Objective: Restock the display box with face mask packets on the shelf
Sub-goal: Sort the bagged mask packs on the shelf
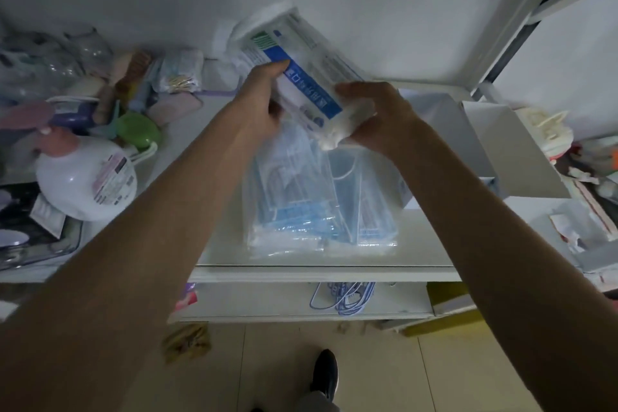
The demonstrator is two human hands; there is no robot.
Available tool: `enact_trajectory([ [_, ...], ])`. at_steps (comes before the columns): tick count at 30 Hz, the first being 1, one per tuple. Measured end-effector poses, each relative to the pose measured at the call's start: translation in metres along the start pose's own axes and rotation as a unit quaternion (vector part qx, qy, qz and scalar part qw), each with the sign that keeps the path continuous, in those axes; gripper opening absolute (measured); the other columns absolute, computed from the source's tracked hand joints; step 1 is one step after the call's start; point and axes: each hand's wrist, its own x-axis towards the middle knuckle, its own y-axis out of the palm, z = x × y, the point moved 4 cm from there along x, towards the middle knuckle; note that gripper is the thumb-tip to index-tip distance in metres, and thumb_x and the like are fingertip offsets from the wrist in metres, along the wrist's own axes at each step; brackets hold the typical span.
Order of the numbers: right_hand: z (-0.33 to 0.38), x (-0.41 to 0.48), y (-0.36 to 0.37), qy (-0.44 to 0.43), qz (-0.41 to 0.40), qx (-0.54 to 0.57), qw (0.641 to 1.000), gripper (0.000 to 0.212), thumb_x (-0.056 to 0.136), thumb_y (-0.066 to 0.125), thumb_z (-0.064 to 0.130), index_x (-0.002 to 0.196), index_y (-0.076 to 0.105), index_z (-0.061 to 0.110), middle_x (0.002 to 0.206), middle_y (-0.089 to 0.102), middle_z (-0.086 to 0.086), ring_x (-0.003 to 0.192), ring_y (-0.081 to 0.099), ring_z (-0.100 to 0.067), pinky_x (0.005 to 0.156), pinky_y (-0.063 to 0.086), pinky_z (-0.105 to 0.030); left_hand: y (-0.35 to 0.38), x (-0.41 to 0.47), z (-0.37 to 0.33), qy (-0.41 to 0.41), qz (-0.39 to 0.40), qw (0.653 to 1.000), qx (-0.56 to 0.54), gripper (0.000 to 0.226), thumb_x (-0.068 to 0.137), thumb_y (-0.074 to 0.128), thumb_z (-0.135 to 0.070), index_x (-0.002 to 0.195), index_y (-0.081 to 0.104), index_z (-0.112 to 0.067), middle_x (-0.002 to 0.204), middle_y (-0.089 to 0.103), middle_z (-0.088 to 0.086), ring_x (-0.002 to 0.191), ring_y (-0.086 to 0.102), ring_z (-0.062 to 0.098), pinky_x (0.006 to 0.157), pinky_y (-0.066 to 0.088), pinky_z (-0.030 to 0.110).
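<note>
Face mask packet (301, 77) is held tilted above the shelf (317, 273), the left hand (264, 100) pinching its side with the thumb on the printed face, the right hand (374, 114) curled round its near end. Hazard: the slick film may slip from either grip and knock the bagged blue masks (301, 204) below off the shelf's front edge. White characters on its blue band are blurred and unreadable.
</note>
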Motion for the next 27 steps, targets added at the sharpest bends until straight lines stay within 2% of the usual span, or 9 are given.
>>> enact_trajectory([
  [3, 0.005, 0.043, -0.01, -0.008, -0.055, 0.02, 0.998, 0.027, 0.084, 0.057, 0.004, 0.111, 0.058, 0.001, 0.113, 0.064, -0.021, 0.099, 0.064, -0.036, 0.09, 0.052, -0.052, -0.003, 0.027, -0.005, -0.049, -0.03, 0.995, 0.083, 0.022, 0.089, 0.071, -0.021, 0.075, 0.055, -0.014, 0.059, 0.06, -0.002, 0.049, 0.057, 0.007, 0.046, 0.048, 0.017],
  [7, 0.009, 0.119, -0.048, 0.011, -0.181, -0.107, 0.978, 0.078, 0.036, 0.077, 0.02, 0.112, 0.067, 0.005, 0.108, 0.073, -0.015, 0.086, 0.073, -0.03, 0.08, 0.058, -0.046, -0.004, 0.047, -0.005, -0.073, -0.047, 0.987, 0.137, 0.02, 0.085, 0.073, -0.007, 0.09, 0.053, -0.006, 0.1, 0.059, 0.01, 0.085, 0.059, 0.018, 0.082, 0.055, 0.024],
  [12, 0.015, 0.126, -0.044, 0.081, -0.218, -0.273, 0.934, 0.02, 0.068, 0.067, 0.026, 0.08, 0.059, 0.014, 0.079, 0.056, -0.001, 0.059, 0.053, -0.015, 0.047, 0.04, -0.011, -0.015, 0.059, -0.014, 0.054, -0.086, 0.949, 0.299, 0.044, 0.095, 0.06, -0.033, 0.133, 0.056, -0.013, 0.142, 0.049, 0.01, 0.127, 0.049, 0.029, 0.104, 0.041, 0.031],
  [16, 0.01, 0.162, -0.068, 0.067, -0.205, -0.334, 0.918, 0.05, 0.041, 0.077, 0.033, 0.084, 0.061, 0.013, 0.094, 0.061, -0.003, 0.076, 0.062, -0.018, 0.072, 0.048, -0.021, -0.011, 0.045, -0.023, 0.171, -0.091, 0.939, 0.285, 0.03, 0.094, 0.056, -0.023, 0.117, 0.053, -0.003, 0.127, 0.06, 0.013, 0.099, 0.059, 0.023, 0.074, 0.051, 0.012],
  [17, 0.01, 0.16, -0.069, 0.049, -0.211, -0.344, 0.914, 0.058, 0.043, 0.08, 0.032, 0.093, 0.06, 0.01, 0.095, 0.063, -0.005, 0.074, 0.063, -0.018, 0.069, 0.05, -0.023, -0.015, 0.033, -0.025, 0.204, -0.14, 0.92, 0.303, 0.028, 0.091, 0.056, -0.019, 0.114, 0.051, -0.004, 0.121, 0.06, 0.009, 0.095, 0.056, 0.018, 0.057, 0.042, -0.001],
  [19, 0.018, 0.141, -0.055, -0.016, -0.231, -0.386, 0.893, 0.06, 0.065, 0.079, 0.034, 0.111, 0.052, 0.006, 0.095, 0.056, -0.007, 0.073, 0.057, -0.018, 0.06, 0.045, -0.025, -0.021, 0.018, -0.018, 0.24, -0.183, 0.868, 0.394, 0.042, 0.086, 0.062, -0.02, 0.123, 0.046, -0.007, 0.125, 0.052, 0.007, 0.111, 0.052, 0.018, 0.066, 0.03, -0.007],
  [21, 0.032, 0.123, -0.039, -0.097, -0.266, -0.469, 0.836, 0.064, 0.081, 0.07, 0.042, 0.126, 0.044, 0.005, 0.113, 0.052, -0.009, 0.095, 0.054, -0.024, 0.073, 0.04, -0.029, -0.032, -0.007, 0.001, 0.189, -0.182, 0.821, 0.508, 0.073, 0.083, 0.069, -0.034, 0.14, 0.034, -0.005, 0.142, 0.036, 0.012, 0.133, 0.035, 0.027, 0.097, 0.032, 0.018],
  [23, 0.038, 0.096, -0.028, -0.164, -0.312, -0.476, 0.806, 0.054, 0.09, 0.056, 0.041, 0.126, 0.047, 0.002, 0.125, 0.055, -0.015, 0.113, 0.055, -0.031, 0.082, 0.04, -0.032, -0.048, -0.027, 0.027, 0.095, -0.175, 0.799, 0.568, 0.092, 0.079, 0.072, -0.048, 0.145, 0.027, -0.002, 0.146, 0.029, 0.015, 0.138, 0.026, 0.032, 0.106, 0.03, 0.036],
  [27, -0.016, 0.033, -0.014, -0.098, -0.211, -0.438, 0.868, 0.038, 0.081, 0.059, 0.024, 0.107, 0.066, -0.003, 0.092, 0.068, -0.015, 0.085, 0.066, -0.031, 0.08, 0.056, -0.04, -0.076, -0.041, 0.066, -0.015, -0.148, 0.85, 0.505, 0.111, 0.053, 0.082, -0.059, 0.139, 0.038, -0.005, 0.137, 0.042, 0.014, 0.124, 0.047, 0.033, 0.098, 0.048, 0.046],
])
